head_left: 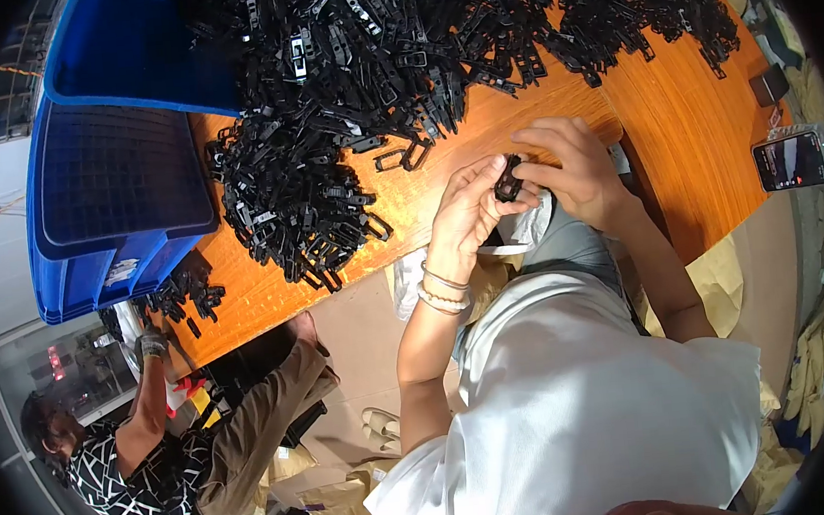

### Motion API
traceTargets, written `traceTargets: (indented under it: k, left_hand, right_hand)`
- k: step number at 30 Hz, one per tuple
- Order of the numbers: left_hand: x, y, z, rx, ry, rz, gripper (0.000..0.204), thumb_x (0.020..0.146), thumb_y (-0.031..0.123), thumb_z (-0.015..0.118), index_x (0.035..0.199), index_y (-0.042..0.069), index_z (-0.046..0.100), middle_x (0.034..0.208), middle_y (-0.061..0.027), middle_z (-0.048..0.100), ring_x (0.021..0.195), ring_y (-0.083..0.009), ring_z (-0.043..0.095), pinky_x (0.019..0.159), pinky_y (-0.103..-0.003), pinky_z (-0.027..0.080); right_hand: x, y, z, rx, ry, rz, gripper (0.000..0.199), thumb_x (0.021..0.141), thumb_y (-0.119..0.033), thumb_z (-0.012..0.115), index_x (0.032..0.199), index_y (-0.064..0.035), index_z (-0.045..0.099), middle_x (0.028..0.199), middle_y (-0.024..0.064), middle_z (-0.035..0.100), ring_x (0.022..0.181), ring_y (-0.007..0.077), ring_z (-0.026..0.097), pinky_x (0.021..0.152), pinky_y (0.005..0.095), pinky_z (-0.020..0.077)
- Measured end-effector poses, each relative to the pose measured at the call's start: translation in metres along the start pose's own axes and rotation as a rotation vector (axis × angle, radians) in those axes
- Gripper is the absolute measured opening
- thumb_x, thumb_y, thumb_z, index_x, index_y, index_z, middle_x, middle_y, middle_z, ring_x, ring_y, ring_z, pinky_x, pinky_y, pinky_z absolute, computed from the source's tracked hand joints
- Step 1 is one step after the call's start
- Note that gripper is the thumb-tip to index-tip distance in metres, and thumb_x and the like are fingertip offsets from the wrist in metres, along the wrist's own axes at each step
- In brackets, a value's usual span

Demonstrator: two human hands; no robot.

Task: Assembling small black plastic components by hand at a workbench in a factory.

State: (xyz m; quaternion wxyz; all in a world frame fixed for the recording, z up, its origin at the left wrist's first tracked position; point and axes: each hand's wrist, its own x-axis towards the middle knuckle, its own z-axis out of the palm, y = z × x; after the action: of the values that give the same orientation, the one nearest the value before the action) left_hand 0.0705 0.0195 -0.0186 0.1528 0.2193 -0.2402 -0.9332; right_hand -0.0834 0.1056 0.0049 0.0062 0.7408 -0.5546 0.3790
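A small black plastic part [509, 180], frame-like with openings, is held over the near edge of the table. My left hand [467, 205], with bracelets at its wrist, pinches it between thumb and fingers, palm turned up. From the other side my right hand [574, 169] grips the part with its fingertips, its upper fingers bent and raised. The part's finer details are too small to make out. Beyond my hands, a few loose black frames [404, 155] lie at the edge of a large heap of black plastic parts [395, 46].
The wooden table [669, 136] carries another mound of black parts [296, 204] on the left. Blue plastic bins [120, 179] stand at the far left. A phone [792, 162] is at the right edge. A gloved co-worker [137, 453] sits at lower left beside small black parts [182, 290].
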Motion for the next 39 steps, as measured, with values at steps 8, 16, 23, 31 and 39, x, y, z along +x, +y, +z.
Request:
traceTargets:
  k: [8,16,23,31,39]
  left_hand:
    - [0.014,-0.012,0.021,0.103,0.167,0.060,0.021,0.085,0.016,0.051,0.091,-0.004,0.052,0.069,-0.0096,0.056,0.058,-0.0180,0.060,0.057,-0.029,0.055]
    - [0.067,-0.024,0.067,0.248,0.071,-0.021,0.026,0.085,0.023,0.053,0.093,0.000,0.042,0.071,-0.0099,0.056,0.053,-0.0171,0.058,0.051,-0.024,0.052]
    - [0.147,-0.011,0.052,1.762,0.270,1.029,0.013,0.066,-0.002,0.055,0.078,-0.005,0.055,0.079,-0.0198,0.047,0.074,-0.0346,0.051,0.060,-0.038,0.043]
    - [0.156,0.008,0.033,1.929,0.103,1.083,0.011,0.065,0.003,0.061,0.072,0.000,0.052,0.079,-0.0110,0.048,0.077,-0.0278,0.048,0.061,-0.035,0.043]
    - [0.155,0.005,0.028,1.638,0.159,0.986,0.015,0.067,0.004,0.061,0.078,-0.001,0.052,0.073,-0.0123,0.051,0.072,-0.0263,0.051,0.061,-0.033,0.044]
  right_hand:
    - [-0.008,-0.003,-0.014,0.056,-0.073,0.163,0.022,0.065,-0.007,0.061,0.087,-0.0024,0.058,0.110,0.0118,0.050,0.098,0.0296,0.048,0.082,0.0380,0.0370]
    - [-0.035,0.009,-0.031,0.140,0.277,0.581,0.025,0.070,0.000,0.057,0.095,0.0034,0.055,0.103,0.0124,0.054,0.093,0.0251,0.052,0.081,0.0299,0.0406]
    - [-0.058,0.029,-0.030,0.470,0.556,0.964,0.018,0.083,-0.001,0.047,0.097,0.0057,0.057,0.098,0.0030,0.055,0.083,0.0098,0.053,0.074,0.0193,0.0400]
    - [-0.071,0.053,-0.020,0.525,0.506,0.975,0.019,0.086,-0.004,0.046,0.098,0.0036,0.057,0.085,-0.0003,0.055,0.072,0.0043,0.047,0.063,0.0157,0.0368]
    - [-0.061,0.056,-0.020,0.793,0.630,0.994,0.018,0.084,-0.001,0.047,0.098,0.0059,0.057,0.089,0.0048,0.059,0.078,0.0064,0.052,0.068,0.0157,0.0406]
